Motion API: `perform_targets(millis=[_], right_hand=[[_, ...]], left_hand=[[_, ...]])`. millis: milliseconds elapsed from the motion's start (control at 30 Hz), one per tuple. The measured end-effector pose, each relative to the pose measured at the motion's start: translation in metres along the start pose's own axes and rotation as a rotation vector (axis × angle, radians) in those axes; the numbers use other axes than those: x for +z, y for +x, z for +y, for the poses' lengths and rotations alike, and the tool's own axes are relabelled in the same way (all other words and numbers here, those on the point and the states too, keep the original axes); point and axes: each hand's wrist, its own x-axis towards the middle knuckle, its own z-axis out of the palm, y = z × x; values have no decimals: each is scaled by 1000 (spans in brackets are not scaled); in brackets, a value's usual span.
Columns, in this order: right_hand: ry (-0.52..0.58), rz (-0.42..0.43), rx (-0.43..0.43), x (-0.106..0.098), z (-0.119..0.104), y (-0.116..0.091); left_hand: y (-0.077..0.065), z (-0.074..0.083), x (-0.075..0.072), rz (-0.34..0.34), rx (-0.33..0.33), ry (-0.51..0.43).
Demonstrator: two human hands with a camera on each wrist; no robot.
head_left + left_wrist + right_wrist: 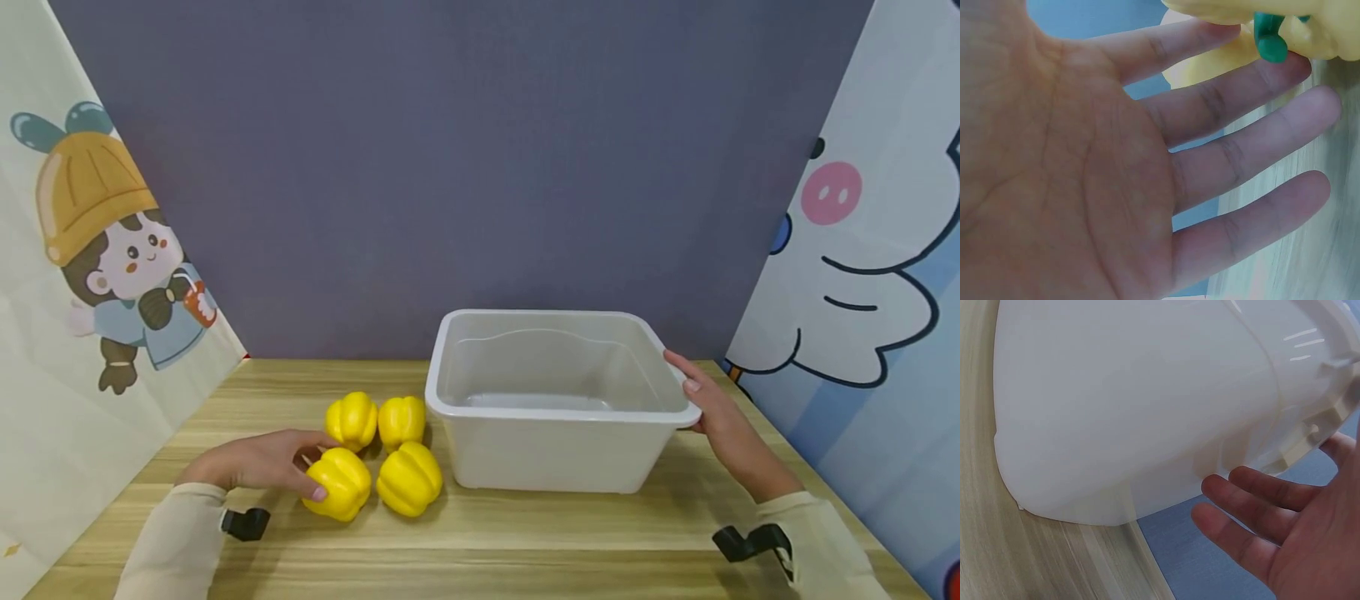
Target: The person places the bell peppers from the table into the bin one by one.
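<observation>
Four-lobed yellow bell peppers lie left of a white plastic bin (pixel 555 454). At the near-left one, a yellow bell pepper (pixel 341 485), my left hand (pixel 266 461) has its thumb on the near side and its forefinger on the far side, pinching it. A green stem (pixel 1270 40) shows beside the fingertips in the left wrist view, where the other fingers spread out fairly straight. My right hand (pixel 712 408) holds the bin by its right rim, thumb at the top edge. Below that rim, several of its fingers (pixel 1254 515) extend along the outer wall in the right wrist view.
Three more peppers sit close together: one behind (pixel 352 419), one at the back next to the bin (pixel 401 422), one in front (pixel 409 479). A grey panel (pixel 480 167) rises behind the wooden tabletop (pixel 487 550). Cartoon-printed sheets (pixel 45 400) flank both sides.
</observation>
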Motion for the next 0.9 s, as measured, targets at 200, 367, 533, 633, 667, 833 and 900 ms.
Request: perform_targets(millis=[200,367,533,633,667,833,900], right_hand=[[-9,2,17,0,-1,0],[0,11,35,2,-2,-1],[-11,22,36,3,-2,-2],[-27,21,31,2,-2,-1],[-31,21,30,1,-2,0],[-22,7,37,-1,-2,0],[-11,1,39,-1,-2,0]], left_hand=[[-1,3,0,-21,-12,-4],[0,3,1,-49,22,-1],[1,3,2,-60,22,5],[2,4,2,-43,9,28],[2,4,2,-36,7,37],[4,6,4,-13,9,61],[4,7,5,-13,10,58]])
